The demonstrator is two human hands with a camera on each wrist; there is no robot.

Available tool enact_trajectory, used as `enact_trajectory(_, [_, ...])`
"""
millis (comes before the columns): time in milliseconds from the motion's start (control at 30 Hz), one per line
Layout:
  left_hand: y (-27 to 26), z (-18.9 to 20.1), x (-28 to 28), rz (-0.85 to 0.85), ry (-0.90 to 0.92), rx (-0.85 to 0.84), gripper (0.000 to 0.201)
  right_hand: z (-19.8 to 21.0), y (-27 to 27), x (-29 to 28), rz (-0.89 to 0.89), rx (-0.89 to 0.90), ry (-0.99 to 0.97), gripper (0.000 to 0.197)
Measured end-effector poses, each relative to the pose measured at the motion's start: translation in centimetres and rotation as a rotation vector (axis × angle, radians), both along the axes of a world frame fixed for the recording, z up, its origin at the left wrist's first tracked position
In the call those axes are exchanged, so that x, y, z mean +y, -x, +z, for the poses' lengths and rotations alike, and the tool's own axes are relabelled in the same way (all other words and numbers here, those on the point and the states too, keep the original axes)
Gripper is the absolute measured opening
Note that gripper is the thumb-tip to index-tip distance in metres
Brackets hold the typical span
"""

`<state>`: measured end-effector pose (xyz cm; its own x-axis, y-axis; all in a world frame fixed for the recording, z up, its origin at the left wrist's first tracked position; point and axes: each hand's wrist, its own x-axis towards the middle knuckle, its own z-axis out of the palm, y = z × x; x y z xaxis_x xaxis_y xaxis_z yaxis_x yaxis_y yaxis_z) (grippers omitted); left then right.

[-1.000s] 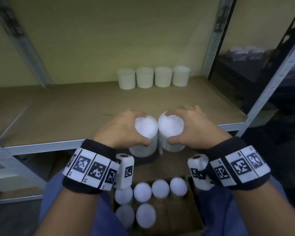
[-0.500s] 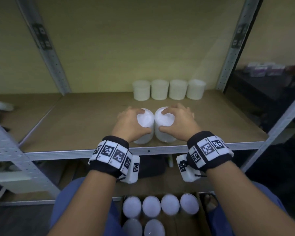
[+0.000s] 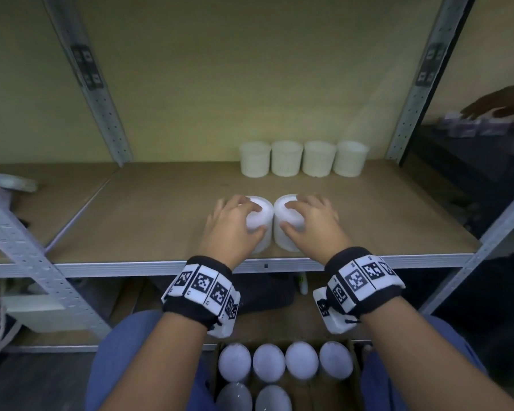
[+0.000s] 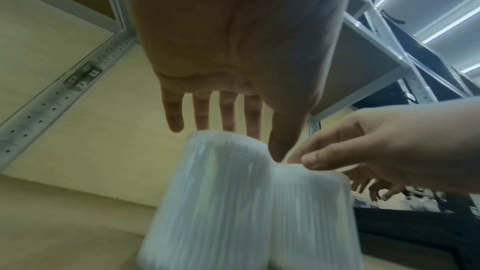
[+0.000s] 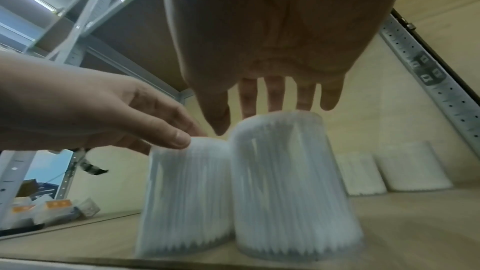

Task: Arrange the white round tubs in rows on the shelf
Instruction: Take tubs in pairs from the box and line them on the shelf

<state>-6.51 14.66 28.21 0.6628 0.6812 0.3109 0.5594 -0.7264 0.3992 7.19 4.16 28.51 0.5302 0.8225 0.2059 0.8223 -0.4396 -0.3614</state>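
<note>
Two white ribbed tubs stand side by side and touching on the shelf board [image 3: 149, 221], a little in from its front edge. My left hand [image 3: 235, 223] grips the left tub [image 3: 263, 232] from above, fingers over its top and thumb on the near rim. My right hand [image 3: 312, 223] grips the right tub [image 3: 284, 235] the same way. In the left wrist view my left hand [image 4: 249, 141] reaches over its blurred tub [image 4: 207, 202]. From the right wrist, my right hand [image 5: 257, 114] sits on its tub [image 5: 291, 182]. A row of several tubs [image 3: 303, 158] lines the back wall.
An open cardboard box [image 3: 355, 348] with several more white tubs [image 3: 285, 366] sits on the floor between my knees. Grey metal uprights [image 3: 101, 93] frame the bay. Bare board lies left of the tubs and between them and the back row. A dark neighbouring rack [image 3: 472, 161] stands at the right.
Both hands have carried the two tubs up from over the box and forward onto the shelf, past its front edge. The tubs have stayed pressed together.
</note>
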Motion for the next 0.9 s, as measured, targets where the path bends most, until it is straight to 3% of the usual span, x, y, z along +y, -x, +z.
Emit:
enact_trajectory(133, [0.3, -0.1, -1.0, -0.020, -0.080, -0.112, 0.026, 0.3, 0.9, -0.8, 0.018, -0.082, -0.102, 0.034])
enact_trajectory(233, [0.6, -0.4, -1.6, -0.038, -0.085, -0.086, 0.026, -0.1, 1.2, -0.9, 0.038, -0.074, -0.105, 0.029])
enact_trajectory(900, [-0.1, -0.4, -0.9, -0.018, -0.077, -0.112, 0.025, -0.8, -0.5, 0.3, 0.050, 0.003, -0.167, 0.028])
